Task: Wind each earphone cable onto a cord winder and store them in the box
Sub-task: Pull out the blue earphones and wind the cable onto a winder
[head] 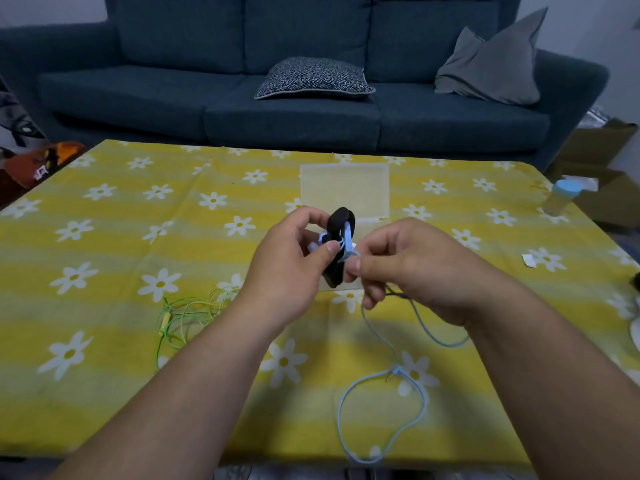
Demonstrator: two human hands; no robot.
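Over flowered tablecloth (138, 237), left grip (291, 258) tight around cord winder (337, 223), right grip (408, 268) tight around blue cable (339, 415)

Brightness: the room is looking dim, a cool bluish cast lying over the sofa (207, 98) in the upper frame.
Shadows: soft, faint ones are falling on the desk (104, 237) beneath the forearms (207, 358), lower centre.
Sharpness: the left hand (291, 261) and right hand (419, 268) are smearing slightly at centre.
Distortion: the wide lens is bowing the desk's edges at far left and right.
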